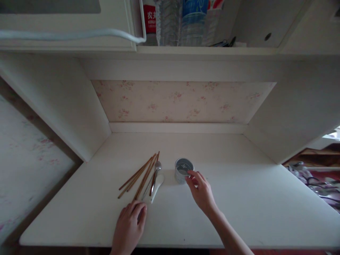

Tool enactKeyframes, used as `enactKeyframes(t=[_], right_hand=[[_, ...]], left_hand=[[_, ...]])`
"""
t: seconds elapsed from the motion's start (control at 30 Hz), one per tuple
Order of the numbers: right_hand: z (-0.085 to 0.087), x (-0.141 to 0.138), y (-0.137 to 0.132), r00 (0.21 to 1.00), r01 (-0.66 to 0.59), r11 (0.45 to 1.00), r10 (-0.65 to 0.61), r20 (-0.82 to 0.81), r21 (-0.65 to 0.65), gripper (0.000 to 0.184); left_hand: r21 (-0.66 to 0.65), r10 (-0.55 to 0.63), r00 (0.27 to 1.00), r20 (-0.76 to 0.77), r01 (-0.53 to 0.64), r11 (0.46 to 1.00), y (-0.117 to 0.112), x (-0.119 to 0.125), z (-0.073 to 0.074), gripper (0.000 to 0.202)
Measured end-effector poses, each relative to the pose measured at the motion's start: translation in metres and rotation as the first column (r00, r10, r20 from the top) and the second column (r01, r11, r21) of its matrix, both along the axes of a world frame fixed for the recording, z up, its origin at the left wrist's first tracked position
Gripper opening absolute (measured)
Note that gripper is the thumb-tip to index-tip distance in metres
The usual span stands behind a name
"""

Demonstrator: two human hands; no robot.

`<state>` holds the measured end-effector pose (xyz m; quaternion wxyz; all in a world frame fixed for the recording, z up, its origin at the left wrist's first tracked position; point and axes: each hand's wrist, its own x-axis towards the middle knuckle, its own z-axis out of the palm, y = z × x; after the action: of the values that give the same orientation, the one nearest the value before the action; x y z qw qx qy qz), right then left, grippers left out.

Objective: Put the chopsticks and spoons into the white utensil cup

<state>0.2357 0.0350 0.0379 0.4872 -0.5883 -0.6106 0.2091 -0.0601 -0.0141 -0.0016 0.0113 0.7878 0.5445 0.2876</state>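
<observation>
A grey cup-shaped utensil holder [180,179] with small holes in its base stands upright on the white desk. My right hand [202,191] pinches its near right rim between thumb and fingers. To its left lie several brown wooden chopsticks [136,177], loosely fanned. Beside them are a metal spoon [158,165] and a white spoon [158,182], with another slim, dark, shiny utensil [153,183] partly overlapped. My left hand [130,223] rests at the near ends of the chopsticks, its fingers curled and closed. Whatever is under those fingers is hidden.
The white desk [225,212] runs between two side panels, with a flowered back wall [175,102] behind. Overhead, a shelf holds plastic bottles [195,24], and a white cable [79,34] hangs across the cabinet front. Cluttered items [316,180] sit beyond the right edge.
</observation>
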Motion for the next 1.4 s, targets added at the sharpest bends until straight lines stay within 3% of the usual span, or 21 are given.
enactKeyframes(t=[0.13,0.3,0.5,0.7,1.0,1.2,1.27,1.3,1.4], right_hand=[[-0.01,0.0,-0.006,0.99,0.058,0.998,-0.061,-0.13,-0.029,0.037],[-0.036,0.004,-0.032,0.948,0.168,0.974,-0.203,-0.246,-0.155,0.046],[-0.048,0.008,-0.049,0.961,0.163,0.962,-0.205,-0.188,-0.219,0.044],[-0.04,0.005,-0.047,0.98,0.17,0.96,-0.188,-0.064,-0.222,0.038],[-0.04,0.002,-0.048,0.986,0.161,0.963,-0.167,-0.007,-0.217,0.031],[-0.035,0.001,-0.047,0.986,0.165,0.966,-0.168,0.0,-0.2,0.03],[-0.034,0.0,-0.046,0.986,0.165,0.967,-0.167,0.006,-0.195,0.03],[-0.034,0.0,-0.046,0.986,0.165,0.967,-0.167,0.009,-0.194,0.029],[-0.034,-0.001,-0.044,0.987,0.16,0.968,-0.16,0.016,-0.194,0.027]], left_hand=[[-0.037,0.015,0.994,0.105,-0.011,0.999,0.003,0.0,0.006,0.023],[-0.125,0.116,0.968,0.223,-0.089,0.988,0.024,-0.008,0.022,0.026],[-0.171,0.195,0.979,0.055,-0.183,0.968,0.083,-0.015,0.048,0.025],[-0.251,0.2,0.976,-0.09,-0.217,0.943,0.124,-0.016,0.045,0.022],[-0.373,0.191,0.981,-0.042,-0.193,0.907,0.135,-0.023,0.036,0.024],[-0.391,0.229,0.968,0.107,-0.171,0.905,0.123,-0.027,0.05,0.027],[-0.416,0.248,0.939,0.239,-0.132,0.9,0.108,-0.02,0.059,0.035],[-0.465,0.266,0.881,0.39,-0.061,0.883,0.099,-0.013,0.065,0.041],[-0.505,0.302,0.591,0.748,0.211,0.837,0.073,0.019,0.083,0.047]])
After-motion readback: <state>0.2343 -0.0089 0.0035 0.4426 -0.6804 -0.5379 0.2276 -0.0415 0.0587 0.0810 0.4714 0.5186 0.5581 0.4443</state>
